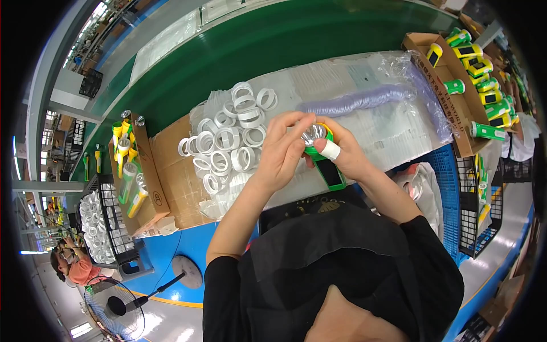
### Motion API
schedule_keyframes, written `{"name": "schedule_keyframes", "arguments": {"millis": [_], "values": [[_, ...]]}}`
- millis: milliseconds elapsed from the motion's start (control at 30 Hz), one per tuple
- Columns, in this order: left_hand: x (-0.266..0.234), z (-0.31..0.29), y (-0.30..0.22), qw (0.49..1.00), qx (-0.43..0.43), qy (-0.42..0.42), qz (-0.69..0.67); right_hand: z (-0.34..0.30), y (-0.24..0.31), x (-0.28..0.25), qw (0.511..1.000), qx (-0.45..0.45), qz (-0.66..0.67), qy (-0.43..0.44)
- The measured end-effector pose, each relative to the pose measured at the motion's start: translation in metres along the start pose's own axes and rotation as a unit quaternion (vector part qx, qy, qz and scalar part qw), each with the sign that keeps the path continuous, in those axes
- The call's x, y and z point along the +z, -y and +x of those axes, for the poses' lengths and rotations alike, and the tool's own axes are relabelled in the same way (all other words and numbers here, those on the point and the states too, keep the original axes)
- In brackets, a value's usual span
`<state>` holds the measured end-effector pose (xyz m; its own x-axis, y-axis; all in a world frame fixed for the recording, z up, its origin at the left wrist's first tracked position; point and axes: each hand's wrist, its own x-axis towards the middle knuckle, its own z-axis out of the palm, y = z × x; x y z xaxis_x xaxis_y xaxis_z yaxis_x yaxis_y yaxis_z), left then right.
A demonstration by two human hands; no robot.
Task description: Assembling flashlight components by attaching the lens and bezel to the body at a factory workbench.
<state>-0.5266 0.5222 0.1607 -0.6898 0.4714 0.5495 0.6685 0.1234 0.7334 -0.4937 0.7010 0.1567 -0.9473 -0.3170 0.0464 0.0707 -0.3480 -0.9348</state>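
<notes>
Green flashlight (330, 171), one; left hand (282, 150), right hand (354, 158), two around it

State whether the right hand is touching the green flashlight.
Touching: the head view shows the right hand gripping the green flashlight, its taped thumb pressed against it.

here's the green-and-yellow flashlight (327, 164), silver reflector (312, 135) facing up, dark panel (329, 171) showing, slanted in the right hand (348, 153)!
</notes>
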Motion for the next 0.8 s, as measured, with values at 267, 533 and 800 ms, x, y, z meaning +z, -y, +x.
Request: {"name": "schedule_keyframes", "arguments": {"millis": [267,533,800], "values": [[0.002,0.004,0.013,0.996,0.084,0.004,0.020,0.007,-0.015,0.011,0.998,-0.040,-0.041,0.022],[-0.029,0.046,0.084,0.868,-0.045,-0.114,0.481,0.031,-0.010,-0.003,0.996,-0.076,0.024,-0.046],[-0.041,0.043,0.038,0.980,-0.157,-0.111,0.057,0.043,-0.019,-0.002,0.990,-0.133,-0.036,-0.034]]}}
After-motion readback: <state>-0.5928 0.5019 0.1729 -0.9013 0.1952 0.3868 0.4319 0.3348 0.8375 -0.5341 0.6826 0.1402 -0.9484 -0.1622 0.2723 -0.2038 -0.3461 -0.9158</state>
